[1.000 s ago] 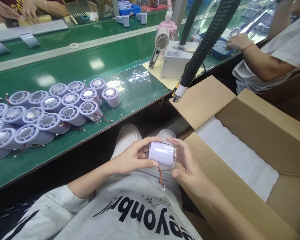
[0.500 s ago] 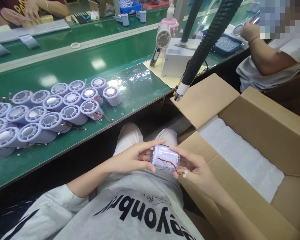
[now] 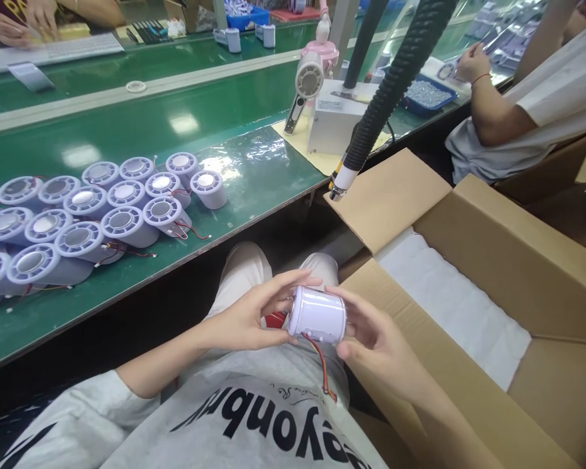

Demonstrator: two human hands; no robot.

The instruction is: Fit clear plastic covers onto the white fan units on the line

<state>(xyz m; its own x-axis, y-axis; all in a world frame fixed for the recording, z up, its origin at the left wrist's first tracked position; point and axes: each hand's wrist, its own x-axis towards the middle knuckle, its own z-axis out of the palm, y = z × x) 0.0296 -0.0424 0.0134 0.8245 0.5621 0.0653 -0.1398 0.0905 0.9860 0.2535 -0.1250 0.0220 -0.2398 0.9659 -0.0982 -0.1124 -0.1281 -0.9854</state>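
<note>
Above my lap I hold a pale lilac cylindrical fan housing (image 3: 320,316) on its side, a hand at each end. My left hand (image 3: 261,312) grips its left end, thumb below and fingers above. Around the right end curls my right hand (image 3: 376,332), fingertips and thumb against it. Red, yellow and dark wires (image 3: 325,371) with a small connector hang from its lower side toward my shirt. On the green bench to the left stand several similar housings (image 3: 124,193) in rows, round silvery discs on top and thin wires trailing.
An open cardboard box (image 3: 512,260) with white lining (image 3: 459,306) sits on my right. A black corrugated hose tool (image 3: 371,124) hangs over the bench edge. Behind it are a handheld fan (image 3: 306,85) and a grey box (image 3: 334,120). Co-workers' hands (image 3: 473,63) show at right and far left.
The housing has turned in my hands: the wires that lay across its front now dangle below it. My right fingers have left the connector. The view has shifted slightly right.
</note>
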